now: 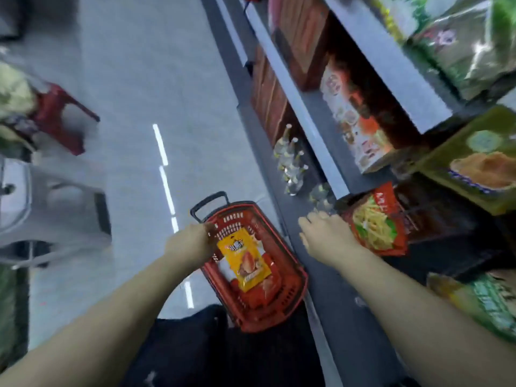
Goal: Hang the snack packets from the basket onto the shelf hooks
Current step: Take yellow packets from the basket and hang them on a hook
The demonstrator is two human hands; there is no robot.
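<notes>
Because the head camera was moving, the whole picture is blurry, and small things are hard to make out. The left hand is down at the near top edge of the red basket, which sits on the grey floor. Its fingers curl over the top of a yellow snack packet with a strawberry on it, and it seems to be holding that packet, but the fingertips are hidden behind the hand. More red packets lie under the yellow one in the basket; their pictures cannot be read. A black handle sticks up just past the left hand.

The right hand is out over the dark base of the shelf, to the right of the basket. Its fingers are spread and loose, holding nothing. Just right of this hand hangs a red packet with yellow fries on it; the hook that carries it cannot be seen. Past the right hand stand some clear bottles, very blurred. Green bags near the right arm are cut off by the picture edge. Far left of the left hand is a red stool.
</notes>
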